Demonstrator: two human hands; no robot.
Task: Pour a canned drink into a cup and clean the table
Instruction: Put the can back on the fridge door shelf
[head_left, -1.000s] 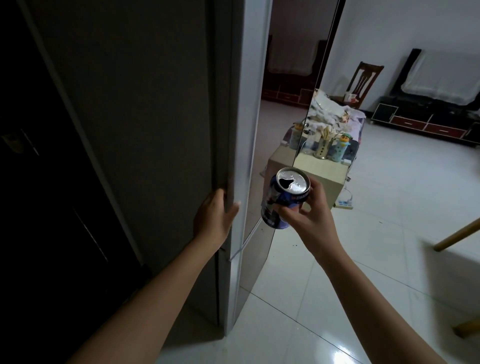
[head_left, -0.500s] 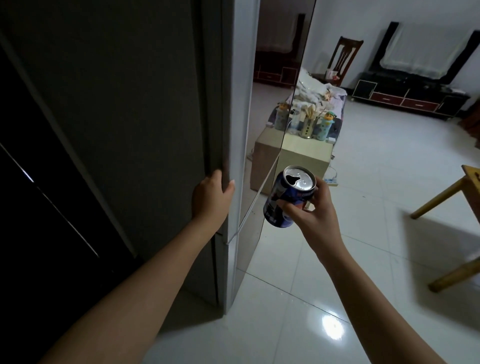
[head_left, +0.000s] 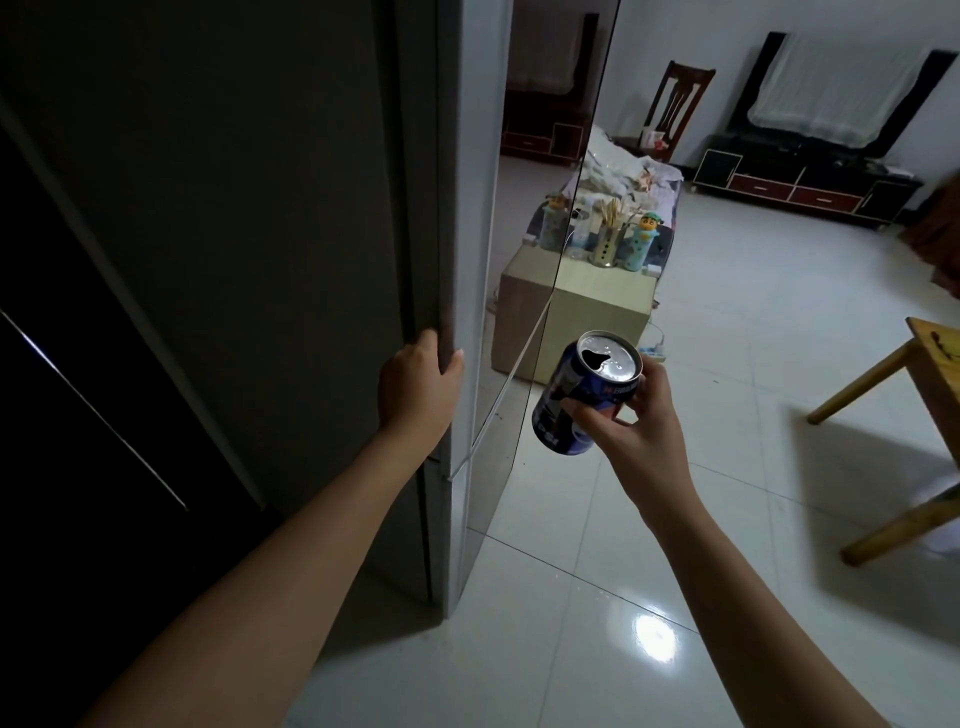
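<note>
Can (head_left: 589, 392) still in right hand's (head_left: 636, 431) grip, left hand (head_left: 415, 387) still curled round fridge door edge (head_left: 460, 291).

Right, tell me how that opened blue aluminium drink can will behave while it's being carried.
The opened blue aluminium drink can is tilted in the right hand, so any liquid inside could probably slosh out of the open mouth. Its thin wall likely dents under a hard squeeze. Its smooth surface may be slippery, so a full wrap seems safer.
</note>
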